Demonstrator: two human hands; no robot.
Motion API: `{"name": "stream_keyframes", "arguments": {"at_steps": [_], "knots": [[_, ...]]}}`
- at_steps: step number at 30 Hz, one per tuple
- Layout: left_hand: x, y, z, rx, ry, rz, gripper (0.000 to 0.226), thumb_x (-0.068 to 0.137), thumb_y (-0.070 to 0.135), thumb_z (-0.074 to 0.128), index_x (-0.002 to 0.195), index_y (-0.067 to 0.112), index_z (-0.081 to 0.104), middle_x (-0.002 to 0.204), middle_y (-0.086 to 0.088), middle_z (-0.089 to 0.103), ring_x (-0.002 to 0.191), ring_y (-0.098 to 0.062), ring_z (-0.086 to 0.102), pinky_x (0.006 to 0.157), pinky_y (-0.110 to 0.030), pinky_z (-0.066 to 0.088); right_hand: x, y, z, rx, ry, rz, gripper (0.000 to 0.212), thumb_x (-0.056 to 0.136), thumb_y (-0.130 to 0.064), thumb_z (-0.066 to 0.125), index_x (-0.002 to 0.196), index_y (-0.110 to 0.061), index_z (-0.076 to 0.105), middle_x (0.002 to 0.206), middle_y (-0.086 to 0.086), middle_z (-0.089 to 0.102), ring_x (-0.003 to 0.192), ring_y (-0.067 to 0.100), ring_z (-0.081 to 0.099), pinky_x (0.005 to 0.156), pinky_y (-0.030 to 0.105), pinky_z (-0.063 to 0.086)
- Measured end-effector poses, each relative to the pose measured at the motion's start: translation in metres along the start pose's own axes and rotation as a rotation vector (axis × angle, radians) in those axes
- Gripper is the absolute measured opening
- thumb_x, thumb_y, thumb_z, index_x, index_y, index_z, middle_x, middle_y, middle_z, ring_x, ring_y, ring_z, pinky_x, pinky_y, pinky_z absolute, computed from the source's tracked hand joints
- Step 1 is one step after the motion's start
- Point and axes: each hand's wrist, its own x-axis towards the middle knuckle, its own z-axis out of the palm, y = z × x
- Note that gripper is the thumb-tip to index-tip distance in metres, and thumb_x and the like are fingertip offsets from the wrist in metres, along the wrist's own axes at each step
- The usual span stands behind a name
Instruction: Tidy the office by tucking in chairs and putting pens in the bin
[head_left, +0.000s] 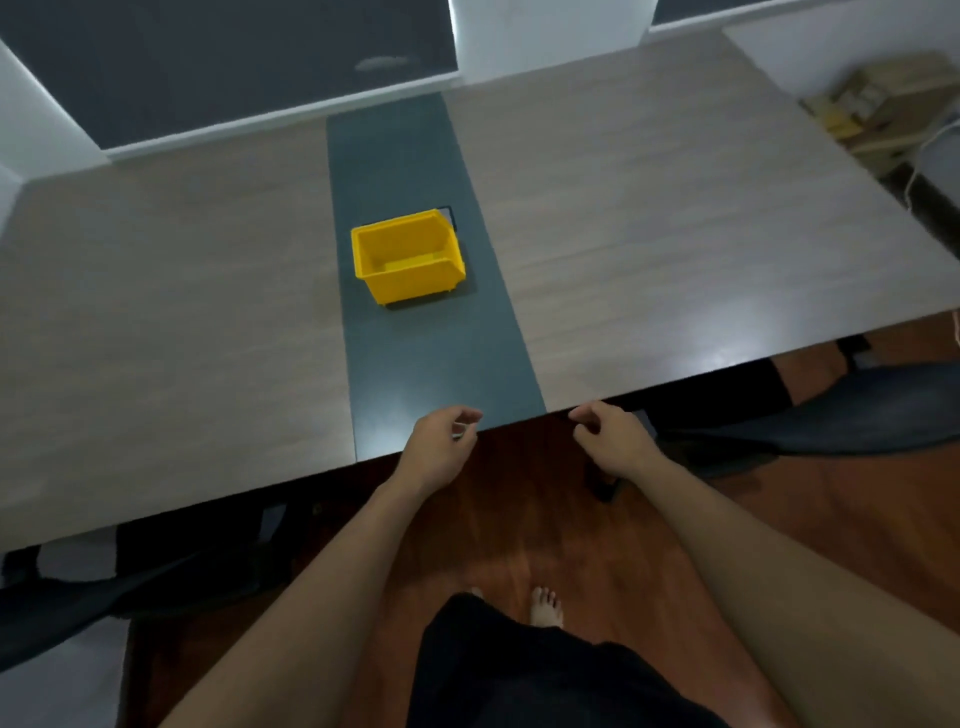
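The yellow bin (408, 254) sits at frame centre on the table's dark strip (415, 353), its long axis left-right and its opening upward. Your left hand (439, 447) and right hand (610, 439) hover loosely curled, empty, at the near table edge.

The bin (408, 254) is bright yellow. It sits on a dark grey-green strip (415, 338) between pale wood-grain desk tops (649, 218). The floor (524, 499) is reddish-brown wood. The chairs (831, 415) are black, and the shorts (519, 675) too.
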Motion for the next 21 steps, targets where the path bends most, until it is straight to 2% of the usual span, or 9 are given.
{"name": "stream_keyframes", "arguments": {"at_steps": [6,11,15,19,21], "knots": [[-0.001,0.033,0.022,0.077,-0.110,0.131,0.027,0.106,0.022,0.059,0.128,0.017,0.073,0.125,0.002,0.075,0.112,-0.015,0.071,0.098,-0.038,0.059,-0.050,0.042,-0.008,0.048,0.109,0.094,0.029,0.102,-0.027,0.060,0.130,-0.021,0.067,0.132,0.000,0.068,0.122,0.022,0.063,0.093,0.027,0.047],[-0.020,0.055,0.046,0.113,-0.208,0.258,0.028,0.107,0.025,0.057,0.131,0.020,0.071,0.126,0.006,0.074,0.112,-0.011,0.068,0.089,-0.024,0.051,-0.108,0.069,-0.004,0.107,0.203,0.202,0.027,0.103,-0.030,0.058,0.128,-0.023,0.067,0.132,0.001,0.067,0.109,0.020,0.065,0.079,0.029,0.048],[-0.044,0.064,0.064,0.095,-0.290,0.325,0.028,0.107,0.026,0.058,0.131,0.022,0.071,0.124,0.009,0.073,0.109,-0.005,0.065,0.088,-0.021,0.053,-0.162,0.084,0.009,0.172,0.276,0.282,0.027,0.101,-0.028,0.058,0.125,-0.024,0.069,0.131,-0.001,0.069,0.117,0.019,0.066,0.091,0.032,0.054],[-0.065,0.067,0.095,0.097,-0.390,0.387,0.028,0.107,0.028,0.057,0.132,0.024,0.070,0.123,0.010,0.072,0.109,-0.004,0.066,0.079,-0.010,0.047,-0.223,0.104,0.031,0.211,0.320,0.372,0.026,0.101,-0.024,0.058,0.125,-0.018,0.069,0.128,0.001,0.069,0.115,0.017,0.064,0.093,0.028,0.048],[-0.080,0.066,0.117,0.107,-0.453,0.406,0.029,0.107,0.028,0.057,0.133,0.024,0.070,0.122,0.009,0.072,0.108,-0.004,0.065,0.078,-0.010,0.047,-0.258,0.116,0.045,0.180,0.339,0.410,0.026,0.101,-0.024,0.060,0.124,-0.017,0.070,0.126,0.002,0.071,0.116,0.020,0.066,0.098,0.031,0.049]]}}
